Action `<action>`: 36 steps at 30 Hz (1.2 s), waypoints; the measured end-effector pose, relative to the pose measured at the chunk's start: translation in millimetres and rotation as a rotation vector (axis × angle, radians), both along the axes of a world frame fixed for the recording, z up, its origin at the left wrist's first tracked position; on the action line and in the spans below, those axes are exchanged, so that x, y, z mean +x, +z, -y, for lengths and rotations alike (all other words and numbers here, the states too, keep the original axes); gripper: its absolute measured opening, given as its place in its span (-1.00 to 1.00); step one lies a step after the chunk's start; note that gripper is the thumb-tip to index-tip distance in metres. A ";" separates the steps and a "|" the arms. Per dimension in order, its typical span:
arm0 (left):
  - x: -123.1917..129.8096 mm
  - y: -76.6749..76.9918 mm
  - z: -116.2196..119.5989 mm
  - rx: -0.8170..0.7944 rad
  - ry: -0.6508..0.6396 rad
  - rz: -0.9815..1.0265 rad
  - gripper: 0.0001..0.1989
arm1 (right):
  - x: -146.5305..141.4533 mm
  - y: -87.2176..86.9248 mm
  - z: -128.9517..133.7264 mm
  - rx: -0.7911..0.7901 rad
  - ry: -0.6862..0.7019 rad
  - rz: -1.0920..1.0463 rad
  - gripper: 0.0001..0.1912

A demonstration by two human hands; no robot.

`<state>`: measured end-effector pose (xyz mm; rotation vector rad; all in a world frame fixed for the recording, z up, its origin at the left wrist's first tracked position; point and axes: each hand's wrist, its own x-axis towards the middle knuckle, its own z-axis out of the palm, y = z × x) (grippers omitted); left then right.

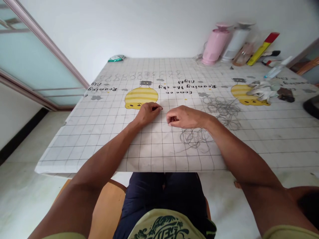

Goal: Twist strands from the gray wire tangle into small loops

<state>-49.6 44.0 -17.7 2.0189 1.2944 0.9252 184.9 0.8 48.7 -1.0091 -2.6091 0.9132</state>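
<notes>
My left hand (pixel 149 112) is closed in a pinch over the checked tablecloth (pixel 149 146), beside a printed yellow balloon. Just to its right, my right hand (pixel 183 117) has its fingers curled in, with a small gap between the two hands. Whatever either hand grips is too small to make out. A loose tangle of thin grey strands (pixel 195 137) lies below my right hand, and a larger tangle (pixel 221 109) spreads behind my right wrist. Along the back of the cloth runs a row of small looped strands (pixel 134 76).
Pink (pixel 215 46) and white (pixel 235 43) cylindrical devices stand at the back right, near a yellow and red box (pixel 263 49). A crumpled glove-like item (pixel 264 91) and a dark block (pixel 286 95) lie at right. A green packet (pixel 116 58) sits at the back left.
</notes>
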 end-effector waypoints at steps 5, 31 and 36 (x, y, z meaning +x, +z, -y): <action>-3.1 1.5 0.6 -0.144 -0.038 0.125 -0.72 | 23.2 5.7 -15.6 0.016 -0.225 -0.089 -0.86; 18.1 24.6 25.1 -0.265 0.043 0.833 -0.60 | -27.8 -39.9 -15.6 -0.418 -0.620 -1.011 -0.71; 16.4 25.1 24.5 -0.345 0.006 0.896 -0.61 | -25.9 -47.7 -18.2 -0.405 -0.541 -0.894 -0.67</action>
